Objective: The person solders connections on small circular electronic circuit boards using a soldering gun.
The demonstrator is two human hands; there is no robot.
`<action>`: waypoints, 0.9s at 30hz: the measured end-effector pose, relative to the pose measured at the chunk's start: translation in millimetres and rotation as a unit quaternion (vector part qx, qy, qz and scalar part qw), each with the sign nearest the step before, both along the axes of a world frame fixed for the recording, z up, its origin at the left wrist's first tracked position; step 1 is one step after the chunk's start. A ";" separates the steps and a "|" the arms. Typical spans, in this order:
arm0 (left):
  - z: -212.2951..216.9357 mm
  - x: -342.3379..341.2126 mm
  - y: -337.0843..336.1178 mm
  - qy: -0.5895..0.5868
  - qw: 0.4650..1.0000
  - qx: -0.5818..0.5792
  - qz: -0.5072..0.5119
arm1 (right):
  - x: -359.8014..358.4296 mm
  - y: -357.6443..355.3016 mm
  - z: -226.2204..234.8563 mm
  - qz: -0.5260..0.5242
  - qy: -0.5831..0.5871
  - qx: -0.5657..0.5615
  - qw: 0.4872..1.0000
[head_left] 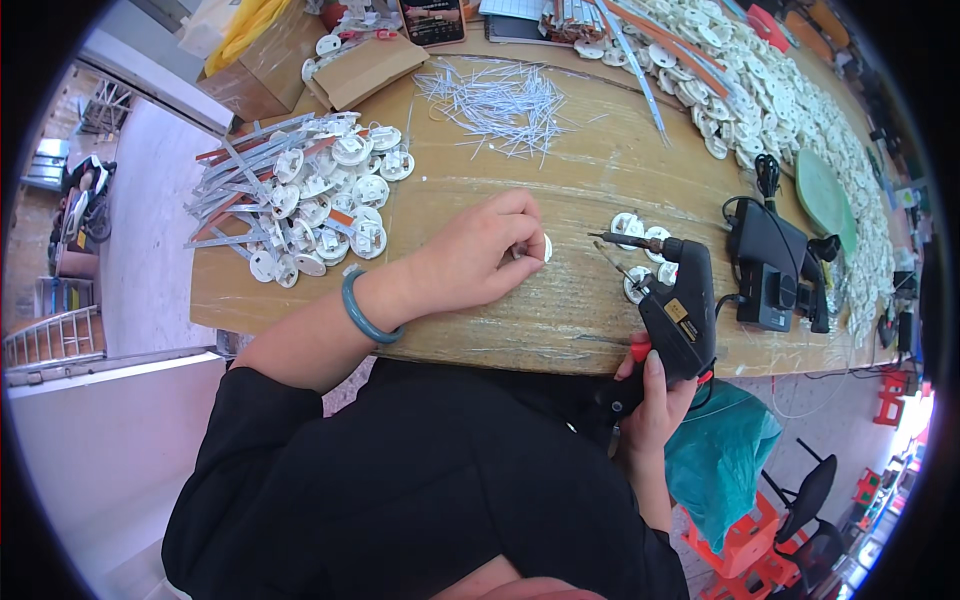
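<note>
White plastic, a small round disc (541, 247), is pinched in the closed fingertips of the left hand (478, 255) on the wooden table (560, 170). To its right, well apart, a black soldering gun (676, 305) is gripped by the right hand (655, 395), its long axis pointing up-left toward three loose discs (640, 235) lying between.

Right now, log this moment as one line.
left hand: pinches white disc | right hand: grips black soldering gun | wooden table

Pile of discs and strips (305, 200) left on table (590, 310), wire pins (500, 100) behind, power box (765, 265) right
</note>
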State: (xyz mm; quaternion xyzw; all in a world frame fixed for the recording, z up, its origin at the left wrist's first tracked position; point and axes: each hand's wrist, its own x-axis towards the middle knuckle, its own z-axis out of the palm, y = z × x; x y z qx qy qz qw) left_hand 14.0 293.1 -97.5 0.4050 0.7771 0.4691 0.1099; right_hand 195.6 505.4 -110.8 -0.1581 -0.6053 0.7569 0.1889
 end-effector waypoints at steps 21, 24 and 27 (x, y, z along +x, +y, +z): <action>-5.0 2.0 2.4 -0.020 0.999 -0.012 0.027 | 6.1 0.3 1.0 0.029 -0.025 0.002 0.999; -0.6 1.3 3.2 -0.024 0.999 -0.024 0.027 | 7.5 -0.3 -2.5 0.040 -0.036 0.031 0.998; -2.5 1.3 5.8 -0.029 0.998 -0.020 0.042 | 13.3 1.0 -11.2 0.048 -0.049 0.065 0.996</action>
